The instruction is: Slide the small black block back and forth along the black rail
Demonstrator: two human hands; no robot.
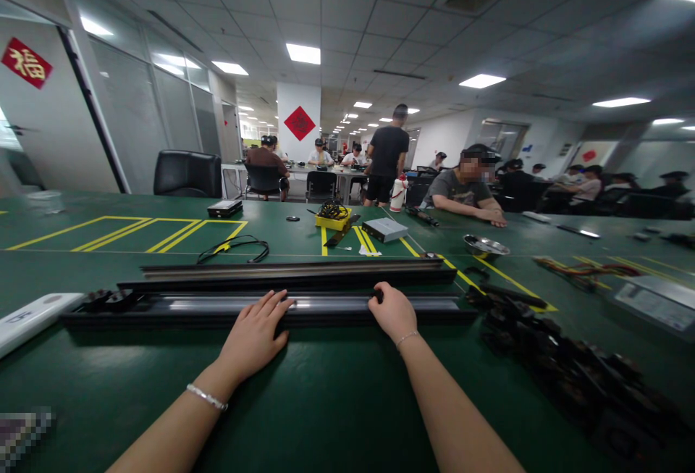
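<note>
A long black channel-shaped rail with a shiny strip along its inside lies crosswise on the green table. My left hand rests on it left of the middle, palm down, fingers stretched over the strip. Farther right, my right hand has its fingers curled in a pinch over the rail. A small black part shows at those fingertips; its exact kind is too small to tell. Just behind lies a second long black rail. Small black pieces sit at the near rail's left end.
Many dark parts are heaped at right, near a metal box. A white device lies left. Behind are a yellow box with cables, a grey box and a metal bowl. A person sits across.
</note>
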